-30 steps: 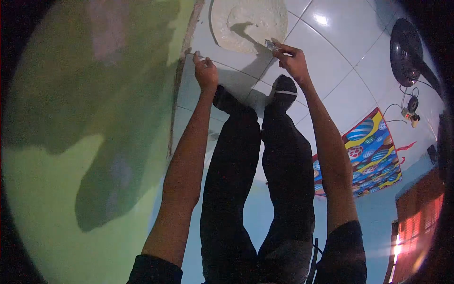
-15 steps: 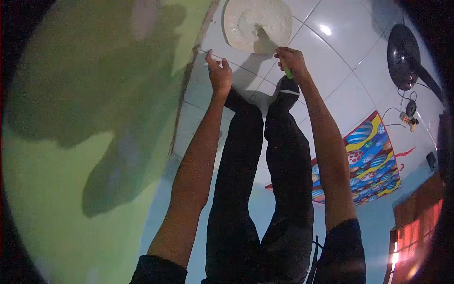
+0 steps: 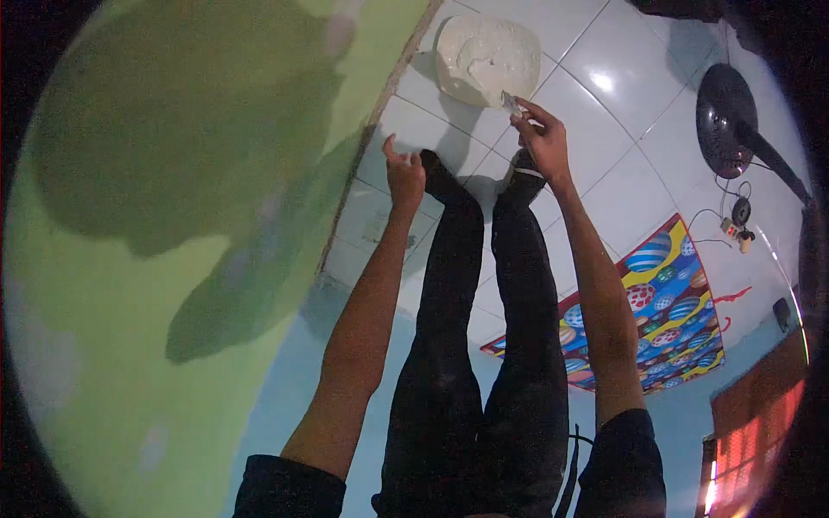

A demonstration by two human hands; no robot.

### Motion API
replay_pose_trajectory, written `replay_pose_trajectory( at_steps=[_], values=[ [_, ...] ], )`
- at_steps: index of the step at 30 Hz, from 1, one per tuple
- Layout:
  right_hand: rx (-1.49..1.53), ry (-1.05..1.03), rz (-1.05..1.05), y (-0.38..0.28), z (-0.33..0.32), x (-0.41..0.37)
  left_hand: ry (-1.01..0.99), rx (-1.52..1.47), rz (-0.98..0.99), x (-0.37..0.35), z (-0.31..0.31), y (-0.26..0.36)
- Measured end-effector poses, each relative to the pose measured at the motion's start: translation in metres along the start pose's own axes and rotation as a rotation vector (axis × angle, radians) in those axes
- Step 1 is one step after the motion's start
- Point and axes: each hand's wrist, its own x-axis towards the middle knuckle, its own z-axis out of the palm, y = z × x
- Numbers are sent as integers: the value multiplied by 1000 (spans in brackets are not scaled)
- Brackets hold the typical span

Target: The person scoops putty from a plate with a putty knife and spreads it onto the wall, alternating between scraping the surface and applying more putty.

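Observation:
Near the top of the head view a pale tray or shallow bowl (image 3: 489, 59) of whitish paste lies on the tiled floor. My right hand (image 3: 542, 142) is closed on a small tool (image 3: 511, 104), its tip smeared with paste, just at the lower edge of the tray. Most of the tool is hidden by my fingers. My left hand (image 3: 403, 173) is raised to the left, close to the green wall, with its fingers apart and nothing visible in them.
A patchy green wall (image 3: 112, 293) fills the left side. At the right are a black fan (image 3: 726, 121), cables with a power socket (image 3: 730, 229) and a colourful mat (image 3: 656, 302). My black-clad legs (image 3: 449, 319) stretch across the middle.
The tool's blade has left the paste in the tray and been lifted to its edge. My left hand has moved slightly down. The whole view has shifted a little.

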Motion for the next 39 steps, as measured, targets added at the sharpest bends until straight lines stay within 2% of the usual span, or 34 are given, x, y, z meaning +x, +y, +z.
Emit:
replay_pose_trajectory(
  at_steps=[1,3,8,10,13,15,17,19,23,24,25,26,27,29,32,35,39],
  values=[
    [24,-7,-27,-5,-3,-9,-25,-14,-67,-12,-6,-4],
    [82,16,-51,-17,-5,-27,-5,-5,-76,-36,-19,-21],
    [-29,38,-225,-74,-24,-76,-6,-23,-181,-110,-44,-44],
    [16,68,-228,-98,-27,-91,-81,-47,-323,-138,-55,-43],
    [-32,84,-274,-118,-32,-101,-36,-54,-279,-177,-62,-37],
    [-113,78,-255,-125,-35,-99,-33,-67,-282,-183,-63,-54],
    [-194,62,-225,-117,-38,-88,-28,-79,-300,-190,-52,-63],
    [-279,43,-225,-93,-38,-69,6,-409,-547,-187,-38,-30],
    [-242,36,-254,-39,-21,-32,-78,-661,-508,-176,20,7],
    [-218,33,-280,-23,-14,-15,-202,-517,-433,-171,33,27],
    [-229,35,-290,-3,-7,-2,-224,-441,-418,-166,56,22],
    [-230,43,-280,18,-12,4,-282,192,156,-176,79,25],
    [-266,54,-284,33,-8,13,-341,-81,-117,-178,80,66],
    [-213,57,-290,58,-3,40,-546,263,96,-185,82,93],
    [-131,73,-253,94,8,49,-619,324,116,-180,81,106],
    [-60,135,-279,116,13,55,-692,414,44,-163,69,106],
    [-16,134,-255,113,-4,54,-729,499,28,-161,72,127]
  ],
)
